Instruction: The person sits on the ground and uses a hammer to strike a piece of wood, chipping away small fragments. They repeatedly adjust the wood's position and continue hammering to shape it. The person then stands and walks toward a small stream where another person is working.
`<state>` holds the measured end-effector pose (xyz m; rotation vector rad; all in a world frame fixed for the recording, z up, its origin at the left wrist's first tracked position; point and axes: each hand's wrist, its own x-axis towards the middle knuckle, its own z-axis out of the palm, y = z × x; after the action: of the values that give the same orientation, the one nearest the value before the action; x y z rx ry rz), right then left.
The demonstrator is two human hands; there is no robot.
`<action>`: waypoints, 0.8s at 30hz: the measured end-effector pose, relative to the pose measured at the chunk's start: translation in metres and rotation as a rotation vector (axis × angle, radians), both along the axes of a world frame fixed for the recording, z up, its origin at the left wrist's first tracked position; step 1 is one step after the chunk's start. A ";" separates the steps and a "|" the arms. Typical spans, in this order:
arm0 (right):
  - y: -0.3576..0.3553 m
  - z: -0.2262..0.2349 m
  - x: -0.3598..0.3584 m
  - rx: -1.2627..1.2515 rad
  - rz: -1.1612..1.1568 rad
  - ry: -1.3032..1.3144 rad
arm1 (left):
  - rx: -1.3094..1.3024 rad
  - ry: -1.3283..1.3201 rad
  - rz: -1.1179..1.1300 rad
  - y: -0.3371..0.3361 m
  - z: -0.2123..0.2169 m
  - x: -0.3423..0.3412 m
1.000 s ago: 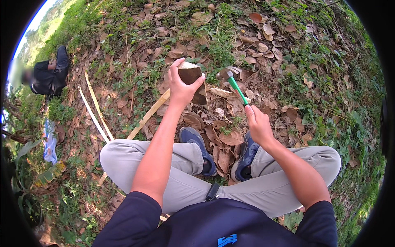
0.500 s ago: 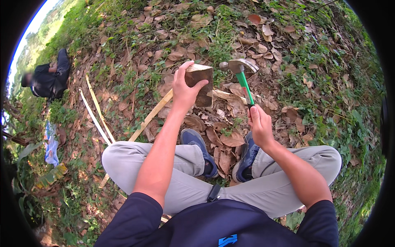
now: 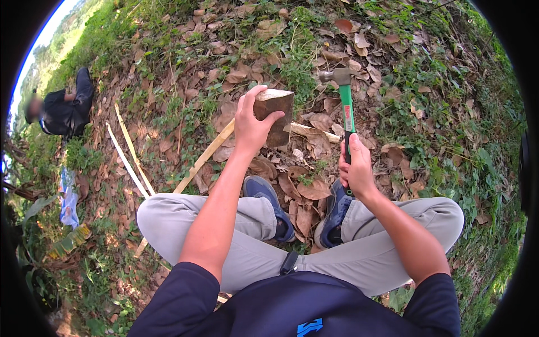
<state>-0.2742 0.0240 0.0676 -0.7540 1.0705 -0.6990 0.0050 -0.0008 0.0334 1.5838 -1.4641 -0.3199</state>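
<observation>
Hammer and block in the two hands of a seated person, viewed from above. The block (image 3: 280, 128), dark-faced with a pale upper end and apparently wooden, was raised in front of the shins, clamped between the thumb and fingers of the left hand (image 3: 251, 123). Its dark face ran longest toward and away from the body. The right hand (image 3: 355, 165) was closed round the black grip of a hammer (image 3: 346, 106), whose green handle pointed away from the body, roughly parallel to that face. The hammer's head lay to the right of the block and beyond its far end, apart from it; the striking end was turned left, toward the block's side, and the claw right. The left hand touched the block; the right was well apart from it.

Below was sloping ground (image 3: 314, 190) covered with dry leaves and low green plants. A pale strip (image 3: 205, 156) ran from the left knee toward the block, and two thinner strips (image 3: 128, 150) lay farther left. Toward the ground's left margin were a bluish plastic sheet (image 3: 68, 199) and another person (image 3: 62, 109) in dark clothing.
</observation>
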 end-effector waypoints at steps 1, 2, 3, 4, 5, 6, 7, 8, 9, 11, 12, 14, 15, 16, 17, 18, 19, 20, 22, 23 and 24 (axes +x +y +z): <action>-0.003 -0.001 0.001 -0.050 0.078 0.122 | 0.005 0.010 -0.001 0.000 0.001 0.000; -0.008 -0.001 0.003 -0.097 0.154 0.246 | 0.018 0.025 -0.001 0.000 0.001 -0.001; -0.010 -0.001 0.005 -0.144 0.231 0.370 | 0.031 0.040 0.000 0.000 0.002 -0.001; -0.010 -0.003 0.006 -0.163 0.212 0.355 | 0.044 0.054 0.001 0.000 0.002 -0.002; -0.008 -0.007 0.008 -0.180 0.197 0.339 | 0.034 0.042 -0.008 0.000 0.002 -0.002; -0.008 -0.008 0.007 -0.193 0.160 0.328 | 0.024 0.030 -0.018 0.000 0.003 -0.002; -0.008 -0.009 0.007 -0.206 0.123 0.320 | 0.014 0.018 -0.027 -0.001 0.003 -0.002; -0.009 -0.006 0.007 -0.210 0.093 0.283 | 0.022 0.023 -0.030 0.000 0.003 -0.002; -0.011 -0.001 0.006 -0.214 0.062 0.246 | 0.031 0.027 -0.032 0.000 0.003 -0.002; -0.011 0.011 0.006 -0.217 0.015 0.186 | 0.049 0.042 -0.037 0.001 0.004 -0.002; -0.010 0.008 0.004 -0.268 0.050 0.256 | 0.059 0.052 -0.040 0.001 0.004 -0.002; -0.008 -0.002 0.001 -0.370 0.117 0.396 | 0.053 0.045 -0.034 0.000 0.003 -0.003; -0.007 -0.006 0.003 -0.528 0.197 0.576 | 0.037 0.028 -0.027 -0.001 0.003 -0.003; -0.005 -0.007 0.000 -0.569 0.231 0.649 | 0.021 0.012 -0.019 -0.003 0.002 -0.004; -0.003 -0.002 0.003 -0.607 0.275 0.716 | 0.023 0.017 -0.006 -0.001 0.000 0.001; -0.001 0.006 0.005 -0.644 0.316 0.789 | 0.023 0.026 0.002 0.000 -0.002 0.006; 0.000 0.015 0.008 -0.659 0.326 0.819 | 0.024 0.035 0.012 0.001 -0.004 0.009; 0.000 0.020 0.007 -0.723 0.302 0.814 | 0.021 0.029 0.011 0.000 -0.002 0.008; 0.001 0.024 0.006 -0.850 0.254 0.799 | 0.018 0.017 0.012 0.000 0.001 0.007; 0.002 0.024 0.005 -0.895 0.240 0.784 | 0.038 0.037 -0.002 0.000 0.002 0.006; 0.003 0.022 0.004 -0.925 0.231 0.750 | 0.058 0.056 -0.017 0.000 0.004 0.004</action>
<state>-0.2699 0.0267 0.0897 -2.0190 1.2744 -0.7159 0.0092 -0.0008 0.0375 1.5962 -1.4378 -0.4172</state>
